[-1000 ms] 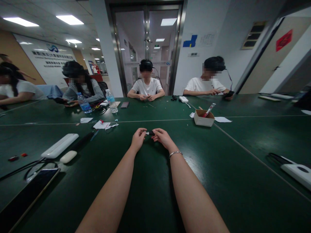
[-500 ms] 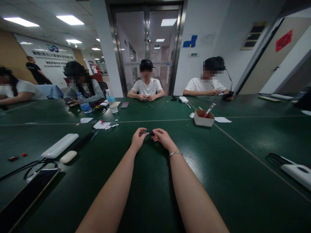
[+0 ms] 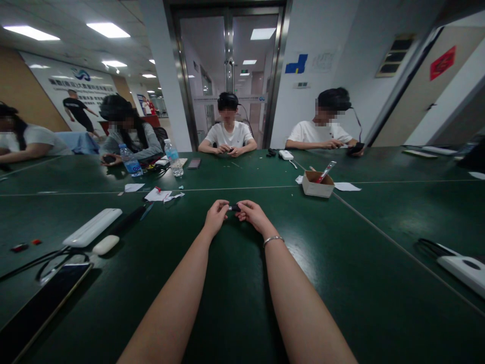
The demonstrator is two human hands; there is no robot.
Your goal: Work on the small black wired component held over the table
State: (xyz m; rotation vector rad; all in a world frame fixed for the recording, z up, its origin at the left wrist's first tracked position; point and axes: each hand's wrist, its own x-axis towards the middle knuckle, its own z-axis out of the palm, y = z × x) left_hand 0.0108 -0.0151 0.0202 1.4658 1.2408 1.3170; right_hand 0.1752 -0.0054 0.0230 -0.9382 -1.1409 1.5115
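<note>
Both of my hands meet over the green table (image 3: 235, 273), holding a small dark object with a silvery end (image 3: 234, 208) level between them. It looks like a USB stick, but it is too small to be sure. My left hand (image 3: 217, 214) pinches its left, silvery end between thumb and fingers. On the other side, the fingers of my right hand (image 3: 253, 214) are closed on the black end. The fingertips cover part of the object. A silver bracelet circles my right wrist.
To the left lie a phone (image 3: 45, 308), a white power bank (image 3: 93, 227), a white earbud case (image 3: 106, 245) and cables. A small cardboard box (image 3: 318, 188) stands ahead right; water bottles (image 3: 174, 157) stand ahead left. Several people sit across the table. A white device (image 3: 462, 270) lies far right.
My hands have barely moved; slightly less of the silvery part seems to show between them. In the background at left, a walking person has moved to the right.
</note>
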